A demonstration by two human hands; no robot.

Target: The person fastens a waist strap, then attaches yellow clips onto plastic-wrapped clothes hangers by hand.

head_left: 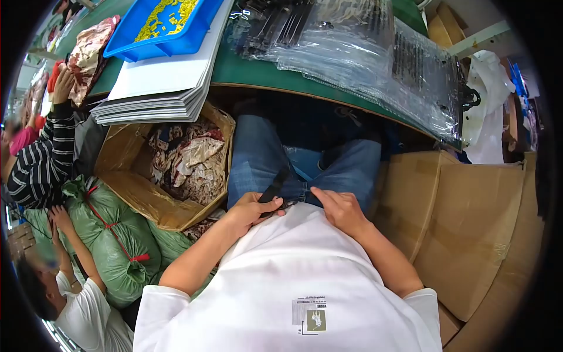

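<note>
In the head view my left hand (255,212) is closed on a black strap (275,186) at my waist, just above the hem of my white shirt (305,264). A small dark metallic piece shows beside its fingertips. My right hand (342,210) rests at the shirt's hem over my jeans (252,152), its index finger pointing toward the left hand and the other fingers curled. Whether its curled fingers hold anything is hidden. A gap separates the two hands.
A green table (234,73) bears a blue tray (158,44) of yellow pieces, white sheets (155,88) and plastic-wrapped items (352,53). Cardboard boxes (463,223) stand right; an open fabric-filled box (129,193) and green sacks (111,234) lie left, near two people.
</note>
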